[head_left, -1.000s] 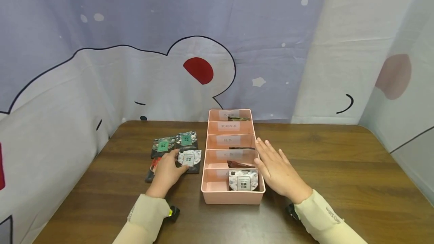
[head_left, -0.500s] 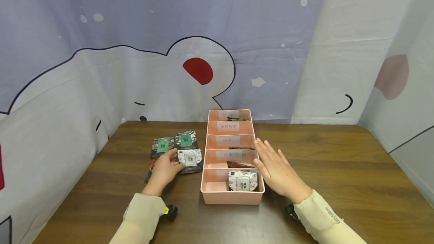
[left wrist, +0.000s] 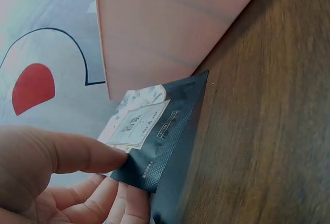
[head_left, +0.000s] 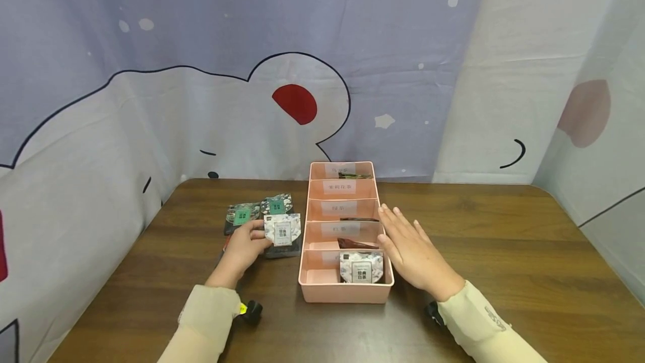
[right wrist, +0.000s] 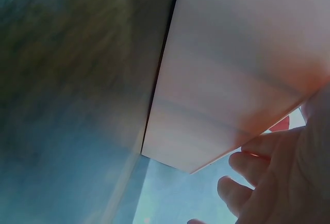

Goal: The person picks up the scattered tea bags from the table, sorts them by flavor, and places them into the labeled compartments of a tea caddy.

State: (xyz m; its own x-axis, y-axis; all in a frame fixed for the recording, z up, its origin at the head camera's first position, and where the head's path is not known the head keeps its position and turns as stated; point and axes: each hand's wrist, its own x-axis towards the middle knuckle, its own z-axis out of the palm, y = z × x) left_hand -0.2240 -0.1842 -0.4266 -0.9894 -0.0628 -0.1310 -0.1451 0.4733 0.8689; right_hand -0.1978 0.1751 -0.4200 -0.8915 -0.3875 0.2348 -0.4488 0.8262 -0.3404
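Observation:
Close to the left side of a pink divided box (head_left: pixel 346 294), my left hand (head_left: pixel 244 249) pinches a white-and-black tea packet (head_left: pixel 283 229) between thumb and fingers. In the left wrist view the packet (left wrist: pixel 154 126) stands tilted, its printed front facing the thumb. Two green-labelled tea packets (head_left: pixel 242 214) lie behind, and a red one is mostly hidden under the hand. My right hand (head_left: pixel 415 251) rests with straight fingers along the right rim of the box. Its front compartment holds another white tea packet (head_left: pixel 361 269).
Paper labels (head_left: pixel 339 186) mark the box's compartments. A dark red packet (head_left: pixel 356 244) lies in the second from the front, and a green one (head_left: pixel 354 176) in the rearmost. A printed curtain (head_left: pixel 211 111) hangs behind the wooden table (head_left: pixel 484 228).
My left hand has drawn back slightly to the left and now lifts the white tea packet's top up from the table. The right hand and the box have stayed in place.

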